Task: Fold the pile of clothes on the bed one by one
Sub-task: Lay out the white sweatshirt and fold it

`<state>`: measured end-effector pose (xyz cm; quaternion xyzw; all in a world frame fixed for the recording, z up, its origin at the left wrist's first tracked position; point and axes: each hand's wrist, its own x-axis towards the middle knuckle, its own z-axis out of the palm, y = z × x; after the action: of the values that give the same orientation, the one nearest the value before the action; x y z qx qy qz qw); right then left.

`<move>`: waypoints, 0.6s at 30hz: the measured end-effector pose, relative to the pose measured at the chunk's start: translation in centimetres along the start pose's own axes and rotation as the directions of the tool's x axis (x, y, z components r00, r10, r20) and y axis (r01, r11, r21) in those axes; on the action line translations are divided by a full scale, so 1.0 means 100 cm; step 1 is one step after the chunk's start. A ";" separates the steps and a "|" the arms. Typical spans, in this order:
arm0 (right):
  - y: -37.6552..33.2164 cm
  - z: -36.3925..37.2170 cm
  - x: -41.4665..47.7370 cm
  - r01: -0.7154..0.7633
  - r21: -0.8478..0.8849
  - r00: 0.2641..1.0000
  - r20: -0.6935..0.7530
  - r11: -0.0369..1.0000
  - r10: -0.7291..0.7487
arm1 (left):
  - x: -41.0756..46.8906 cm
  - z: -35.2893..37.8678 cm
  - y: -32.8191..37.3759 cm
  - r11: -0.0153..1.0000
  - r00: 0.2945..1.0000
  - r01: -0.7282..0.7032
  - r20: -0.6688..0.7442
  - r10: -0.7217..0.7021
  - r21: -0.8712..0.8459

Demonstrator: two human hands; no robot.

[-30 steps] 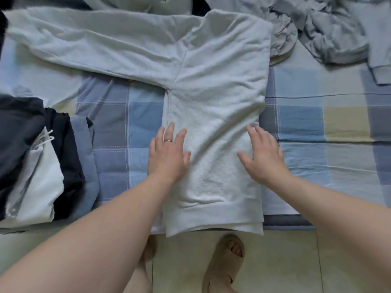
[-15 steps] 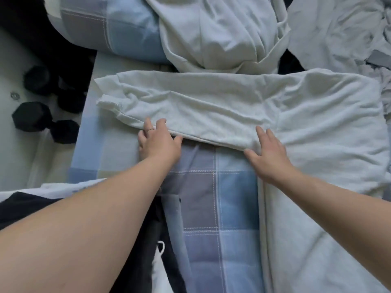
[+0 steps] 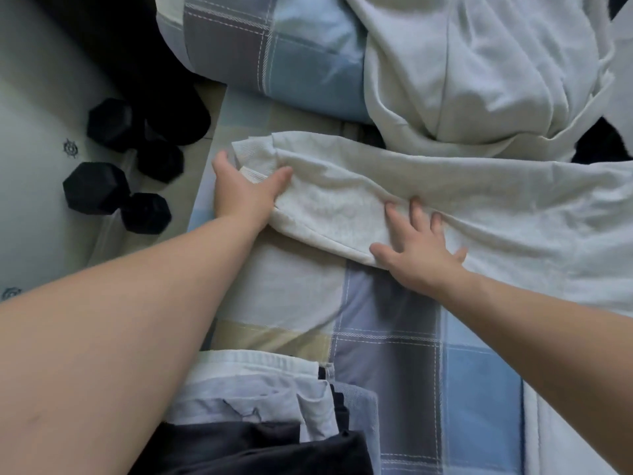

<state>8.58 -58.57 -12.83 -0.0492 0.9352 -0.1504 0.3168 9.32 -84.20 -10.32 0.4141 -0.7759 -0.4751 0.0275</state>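
A pale grey-white sweatshirt [image 3: 496, 214] lies spread on the checked bedsheet [image 3: 404, 365], its long sleeve [image 3: 329, 200] stretched to the left. My left hand [image 3: 245, 190] grips the ribbed cuff end of that sleeve, thumb on top and fingers under the fabric. My right hand [image 3: 416, 248] rests flat with spread fingers on the sleeve's lower edge, further right. A heap of unfolded pale clothes [image 3: 479, 73] lies beyond the sweatshirt.
A stack of folded dark and light clothes [image 3: 274, 416] sits at the near edge under my left forearm. A checked pillow [image 3: 274, 53] lies at the top. Black dumbbells [image 3: 116, 180] stand on the floor left of the bed edge.
My view has shifted left along the sleeve. My left hand moved from the sleeve's lower edge to its cuff and took hold of it. My right hand slid left along the sleeve.
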 end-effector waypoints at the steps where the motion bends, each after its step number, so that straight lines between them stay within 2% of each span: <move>1: 0.002 0.000 0.000 0.003 0.001 1.000 0.007 1.000 -0.003 | 0.004 -0.002 0.002 0.997 0.997 0.065 0.032 -0.064 -0.041; 3: 0.007 -0.003 -0.001 0.025 0.001 0.999 0.027 1.000 -0.025 | 0.007 -0.004 0.006 0.975 0.976 0.179 0.146 -0.160 -0.130; 5: 0.013 -0.010 -0.003 0.061 -0.028 0.995 0.079 0.998 -0.059 | 0.000 -0.007 0.012 0.948 0.949 0.246 0.247 -0.194 -0.202; 8: 0.029 -0.023 -0.013 0.117 -0.136 0.981 0.172 0.984 -0.093 | -0.022 -0.006 0.029 0.935 0.940 0.249 0.296 -0.170 -0.254; 11: 0.044 -0.042 -0.030 0.142 -0.101 0.978 0.165 0.985 -0.124 | -0.051 -0.005 0.054 0.931 0.945 0.221 0.301 -0.131 -0.291; 12: 0.048 -0.049 -0.037 0.163 -0.045 0.979 0.134 0.986 -0.156 | -0.062 -0.004 0.063 0.930 0.944 0.217 0.307 -0.123 -0.296; 14: 0.053 -0.063 -0.050 0.177 0.190 0.980 0.056 0.966 -0.191 | -0.085 0.002 0.081 0.921 0.935 0.228 0.336 -0.116 -0.316; 16: 0.058 -0.080 -0.069 0.126 0.461 0.986 0.038 0.878 -0.161 | -0.114 0.014 0.102 0.917 0.912 0.244 0.395 -0.106 -0.316; 18: 0.067 -0.100 -0.090 0.010 0.655 0.991 0.094 0.755 -0.094 | -0.145 0.032 0.125 0.919 0.882 0.258 0.462 -0.098 -0.297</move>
<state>9.64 -48.02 -2.15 0.0296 0.8014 -0.4724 0.3656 9.73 -69.65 2.51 0.3557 -0.6229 -0.6865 -0.1189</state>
